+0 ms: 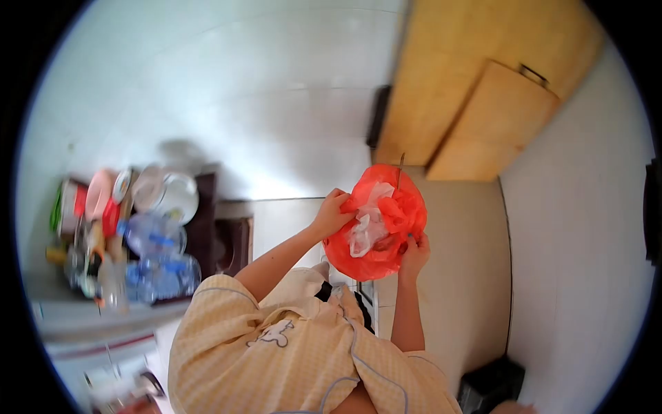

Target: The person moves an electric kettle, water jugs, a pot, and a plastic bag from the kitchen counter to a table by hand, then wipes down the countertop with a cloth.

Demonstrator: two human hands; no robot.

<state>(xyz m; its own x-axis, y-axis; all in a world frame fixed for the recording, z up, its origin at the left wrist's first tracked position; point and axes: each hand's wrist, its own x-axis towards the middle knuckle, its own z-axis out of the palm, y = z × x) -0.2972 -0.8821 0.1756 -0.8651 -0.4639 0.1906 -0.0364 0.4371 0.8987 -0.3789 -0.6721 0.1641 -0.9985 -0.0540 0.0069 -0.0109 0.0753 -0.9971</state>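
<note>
head: left hand (336, 214) and right hand (415, 257) grip a thin, rounded red bag (401, 212) around crumpled white plastic (367, 231).

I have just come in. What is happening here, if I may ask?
A person in a checked yellow shirt is holding a red plastic bag out in front, the left hand and right hand gripping opposite sides. Crumpled white plastic shows in the middle of it. Large clear bottles stand or lie off to the left, untouched.
</note>
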